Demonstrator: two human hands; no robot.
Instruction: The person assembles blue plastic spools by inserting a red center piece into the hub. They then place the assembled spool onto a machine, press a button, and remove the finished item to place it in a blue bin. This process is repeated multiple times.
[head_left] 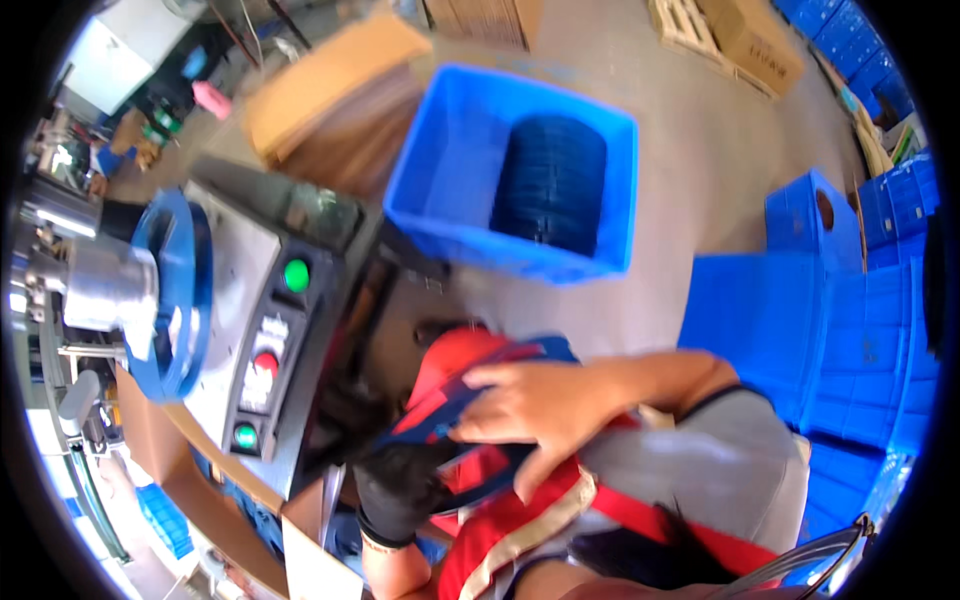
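A dark blue ring [415, 430] is held tilted in front of my red apron, which shows through its middle. My left hand [400, 490], in a black glove, is closed on the ring's lower left side, its fingers partly hidden. Bare, my right hand [540, 400] lies across the ring from the right, fingers over the band and thumb lower down. Motion blurs the ring's detail. To the left, a similar blue ring [200, 300] sits upright at the metal spindle [110, 285] of a machine.
The machine's control panel [265, 355] has green and red buttons. Beyond my hands stands a blue bin [440, 170] with a stack of dark rings [550, 185]. An open carton [165, 440] lies below the machine. Blue crates [755, 310] line the right; another carton [340, 75] is at the back.
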